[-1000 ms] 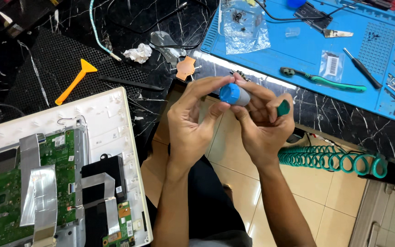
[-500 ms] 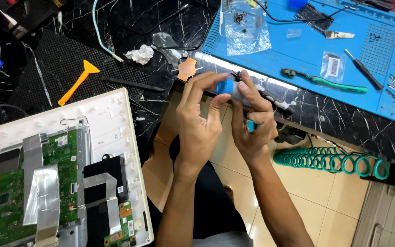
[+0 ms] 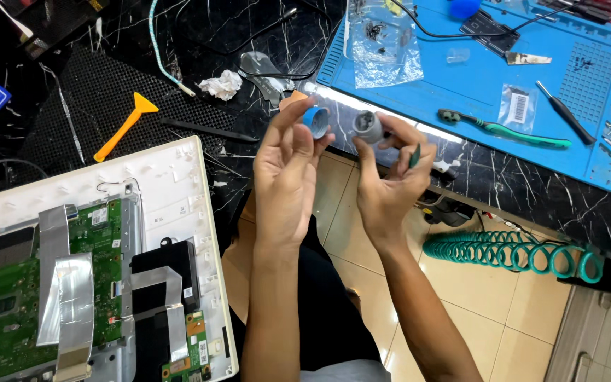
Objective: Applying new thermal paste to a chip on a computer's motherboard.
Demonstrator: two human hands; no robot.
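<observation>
Much of the scene was cut off or unclear. The opened white device [image 3: 171,205] ran off the left and bottom edges, so only part of its green circuit board [image 3: 8,297] showed, crossed by 2 flat grey ribbon cables [image 3: 65,283]. The blue work mat [image 3: 475,92] was cropped at the top and right. A teal coiled hose [image 3: 510,255] hung below the table edge and ran out of view on the right. Small parts inside the clear plastic bag [image 3: 383,49] were too small to tell apart.

2 hands were raised over the table edge. The left hand [image 3: 288,163] pinched 1 small blue cap [image 3: 316,120] between thumb and fingertips, its open side facing the camera. The right hand [image 3: 390,177] pinched 1 small grey round container [image 3: 368,127] just beside the cap, apart from it; what lay inside could not be made out. A dark green object also stuck out between the right fingers, mostly hidden.

On the dark table lay 1 orange scraper [image 3: 125,124], 1 crumpled white tissue [image 3: 220,85] and 1 black rod [image 3: 210,131]. On the mat lay 1 green-handled tool [image 3: 503,131] and 1 black screwdriver [image 3: 563,110].
</observation>
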